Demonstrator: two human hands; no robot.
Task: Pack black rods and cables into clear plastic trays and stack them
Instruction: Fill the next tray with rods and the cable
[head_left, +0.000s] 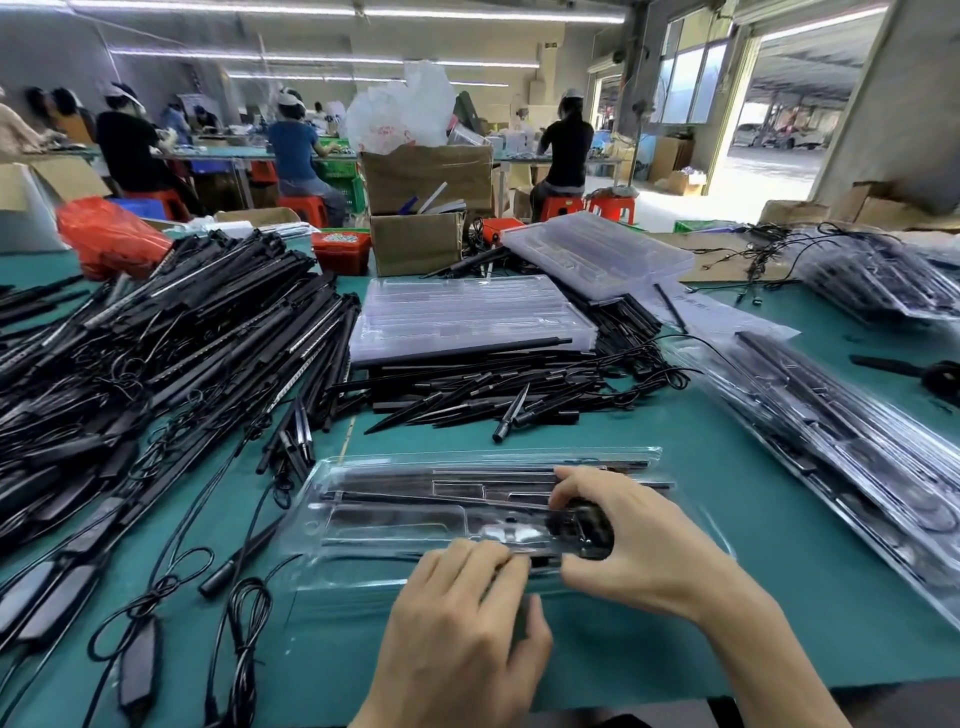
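A clear plastic tray (395, 525) lies on the green table in front of me, with black rods in its far grooves. My right hand (628, 540) pinches a coiled black cable (587, 525) down into the tray's right pocket. My left hand (462, 613) rests on the tray's near edge, fingers curled onto the plastic. A big heap of black rods with cables (156, 353) fills the left. More loose black spikes (493, 395) lie in the middle. Packed trays (852, 441) are stacked at the right.
Empty clear trays (467, 317) are stacked behind the spikes, with another stack (597, 249) beyond. Loose cables (244, 639) lie near the front left. Cardboard boxes (421, 208) and a red bin (340, 252) stand at the back. Several people sit at far tables.
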